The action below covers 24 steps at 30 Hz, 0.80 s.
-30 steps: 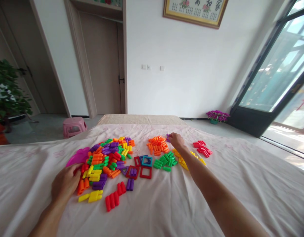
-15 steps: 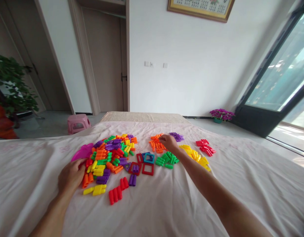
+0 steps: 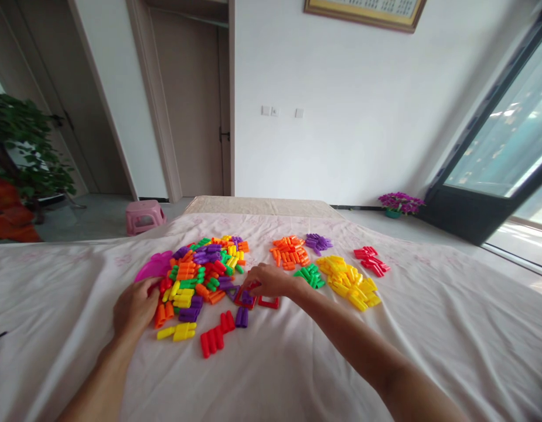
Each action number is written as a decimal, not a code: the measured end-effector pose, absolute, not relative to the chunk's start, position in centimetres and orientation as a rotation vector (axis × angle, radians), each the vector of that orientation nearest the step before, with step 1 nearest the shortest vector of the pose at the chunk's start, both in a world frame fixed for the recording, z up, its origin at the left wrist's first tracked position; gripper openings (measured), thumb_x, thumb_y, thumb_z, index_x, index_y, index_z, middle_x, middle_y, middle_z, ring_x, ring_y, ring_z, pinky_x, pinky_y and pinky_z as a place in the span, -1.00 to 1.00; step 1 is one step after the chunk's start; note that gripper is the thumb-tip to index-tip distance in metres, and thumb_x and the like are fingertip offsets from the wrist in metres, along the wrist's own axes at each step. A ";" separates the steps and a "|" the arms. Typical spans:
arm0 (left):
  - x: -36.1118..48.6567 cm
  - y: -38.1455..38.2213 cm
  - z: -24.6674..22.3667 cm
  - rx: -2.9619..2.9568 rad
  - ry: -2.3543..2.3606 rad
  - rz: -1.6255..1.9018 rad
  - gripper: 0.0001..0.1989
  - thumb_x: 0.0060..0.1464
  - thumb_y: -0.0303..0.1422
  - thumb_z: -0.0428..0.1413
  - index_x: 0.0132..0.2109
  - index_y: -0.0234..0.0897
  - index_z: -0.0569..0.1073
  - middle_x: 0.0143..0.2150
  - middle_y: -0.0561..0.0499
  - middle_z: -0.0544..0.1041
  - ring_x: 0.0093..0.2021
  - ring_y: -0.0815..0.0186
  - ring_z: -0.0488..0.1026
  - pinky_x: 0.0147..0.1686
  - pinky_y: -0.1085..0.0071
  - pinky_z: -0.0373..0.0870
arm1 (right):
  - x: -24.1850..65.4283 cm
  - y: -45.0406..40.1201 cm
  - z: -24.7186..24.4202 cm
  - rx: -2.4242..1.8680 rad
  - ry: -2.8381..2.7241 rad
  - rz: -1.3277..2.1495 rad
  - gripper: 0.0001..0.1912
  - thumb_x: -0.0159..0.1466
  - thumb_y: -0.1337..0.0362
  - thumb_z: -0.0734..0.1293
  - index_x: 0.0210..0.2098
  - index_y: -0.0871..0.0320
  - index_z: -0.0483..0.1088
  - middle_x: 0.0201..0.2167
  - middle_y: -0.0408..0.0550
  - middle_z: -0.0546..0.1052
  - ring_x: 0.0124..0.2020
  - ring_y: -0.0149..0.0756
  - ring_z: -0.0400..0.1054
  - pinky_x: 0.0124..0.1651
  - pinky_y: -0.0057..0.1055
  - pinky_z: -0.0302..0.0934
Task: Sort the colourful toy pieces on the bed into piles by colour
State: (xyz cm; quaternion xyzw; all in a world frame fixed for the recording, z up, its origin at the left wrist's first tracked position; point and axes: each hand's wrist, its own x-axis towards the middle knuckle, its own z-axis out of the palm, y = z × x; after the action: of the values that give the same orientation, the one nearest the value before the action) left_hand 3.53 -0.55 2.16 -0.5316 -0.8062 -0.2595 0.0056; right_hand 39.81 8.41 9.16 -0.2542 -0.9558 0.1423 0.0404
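My left hand (image 3: 136,308) rests against the near left side of a mixed heap of plastic building pieces (image 3: 209,255), by a pink flower-edged dish (image 3: 154,265). Its fingers are curled beside a red piece (image 3: 166,285); what they grip is hidden. My right hand (image 3: 271,280) reaches over the flat red square frames (image 3: 269,302), fingers bent downward and apart, above purple pieces (image 3: 246,296). Close to it lie a green pile (image 3: 310,275) and an orange pile (image 3: 290,252). A purple double piece (image 3: 241,317) sits nearer me.
Sorted piles of yellow (image 3: 350,282), purple (image 3: 318,243) and red pieces (image 3: 371,261) lie to the right. Loose red (image 3: 212,341) and yellow pieces (image 3: 183,332) sit in front of the heap. A wrinkled pale cloth (image 3: 297,375) covers the table. Behind stands a pink stool (image 3: 145,217).
My right hand has moved left and nearer from the orange pile to the square frames, leaving the orange pile uncovered. My left hand has stayed by the heap. The view has shifted slightly.
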 end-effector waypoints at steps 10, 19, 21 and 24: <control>3.3 -0.5 2.2 -1.677 -2.569 -0.739 -0.54 0.25 -0.25 -0.12 0.11 -0.26 0.53 0.09 -0.17 0.58 0.05 0.04 0.49 -0.08 0.23 0.38 | 39.9 7.6 9.0 -0.746 -2.978 0.283 -0.66 0.19 0.13 0.46 -0.04 0.01 0.55 -0.09 -0.04 0.55 -0.02 -0.16 0.39 0.06 -0.31 0.18; 2.8 -0.3 1.6 -1.709 -2.562 -0.773 -0.53 0.27 -0.22 -0.14 0.12 -0.27 0.53 0.10 -0.20 0.56 0.05 0.02 0.49 -0.08 0.19 0.39 | 40.3 7.2 8.1 -0.843 -2.833 0.404 -0.82 0.18 0.30 0.43 -0.20 0.10 0.51 -0.25 -0.11 0.59 -0.23 -0.31 0.44 -0.23 -0.48 0.15; 2.9 -0.2 1.6 -1.698 -2.562 -0.774 -0.54 0.27 -0.22 -0.13 0.11 -0.25 0.53 0.10 -0.19 0.56 0.05 0.01 0.49 -0.08 0.19 0.39 | 40.3 7.2 7.7 -0.877 -2.770 0.443 -0.81 0.16 0.33 0.43 -0.20 0.11 0.52 -0.26 -0.12 0.59 -0.24 -0.32 0.43 -0.25 -0.49 0.14; 2.9 -0.3 1.6 -1.710 -2.536 -0.796 -0.55 0.26 -0.24 -0.12 0.10 -0.26 0.54 0.09 -0.20 0.57 0.04 0.03 0.50 -0.07 0.19 0.39 | 40.4 7.5 7.2 -1.006 -2.583 0.631 -0.80 0.18 0.30 0.44 -0.17 0.11 0.51 -0.29 -0.15 0.59 -0.30 -0.37 0.42 -0.31 -0.52 0.13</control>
State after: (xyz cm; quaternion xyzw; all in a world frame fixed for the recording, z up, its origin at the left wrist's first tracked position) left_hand 2.88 -0.25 1.60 -0.5409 -0.8024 -0.2520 -0.0094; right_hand 40.45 7.48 7.18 -0.3501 -0.8984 0.2194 0.1489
